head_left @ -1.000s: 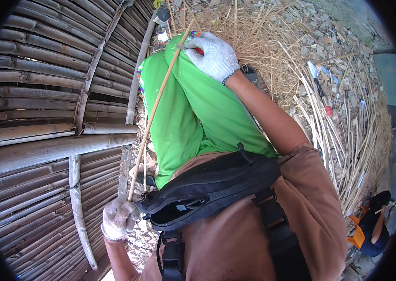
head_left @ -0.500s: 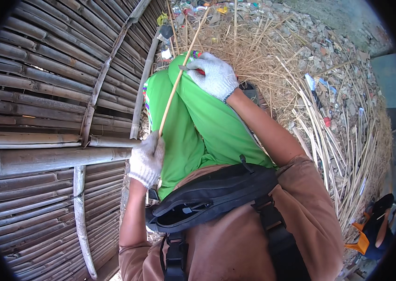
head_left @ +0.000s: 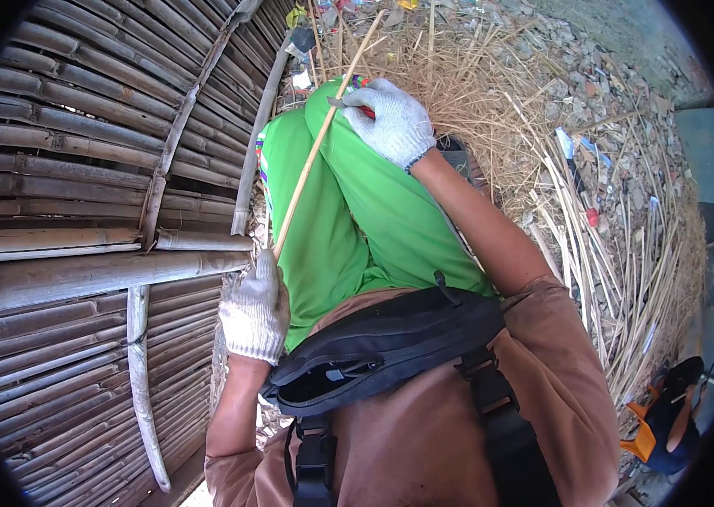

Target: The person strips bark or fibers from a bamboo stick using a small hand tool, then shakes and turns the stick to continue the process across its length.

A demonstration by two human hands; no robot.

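A thin pale bamboo strip (head_left: 310, 160) slants across my thighs, its far end rising past my knee. Its near end is in my left hand (head_left: 255, 311), in a white knit glove with the fingers closed round it. My right hand (head_left: 392, 122), gloved alike, rests on the right knee, closed on a small knife. Only a bit of the knife's red handle shows, since the fingers cover most of it. Its short dark blade (head_left: 336, 102) lies against the strip. Bright green trousers (head_left: 407, 220) cover my crossed legs.
A slatted bamboo wall (head_left: 78, 144) stands close on my left. To the right, a pile of long split bamboo strips (head_left: 627, 296) lies on rubble, with straw-like shavings (head_left: 458, 84) ahead. An orange-and-black object (head_left: 644, 435) sits at the lower right. A black waist bag (head_left: 390, 338) crosses my lap, its pocket gaping.
My left hand has drawn back toward me and slightly left, its grip still on the strip. My right hand stays at the knee with the knife on the strip.
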